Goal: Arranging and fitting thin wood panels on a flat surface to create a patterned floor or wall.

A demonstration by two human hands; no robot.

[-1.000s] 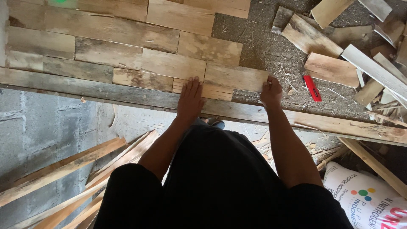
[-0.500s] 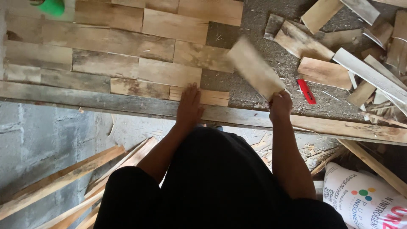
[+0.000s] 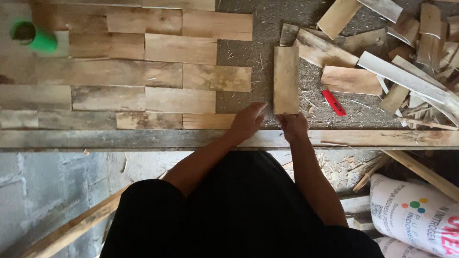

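A short wooden plank (image 3: 286,79) lies lengthwise away from me on the grey gritty surface, just right of the laid rows of wood pieces (image 3: 143,71). My right hand (image 3: 292,125) grips its near end. My left hand (image 3: 248,120) rests beside it with fingertips at the plank's near left corner, over the last piece of the nearest row. Both forearms reach over a long wooden beam (image 3: 143,138) that runs across the front.
A red utility knife (image 3: 333,102) lies right of the plank. A heap of loose wood offcuts (image 3: 397,57) fills the upper right. A green cup-like object (image 3: 34,37) stands upper left. A white printed sack (image 3: 420,215) and slanted battens sit below.
My right hand lifted a plank off the nearest row's end, swung it up and right, and now it lies lengthwise on the bare surface. My left hand shifted right beside it.
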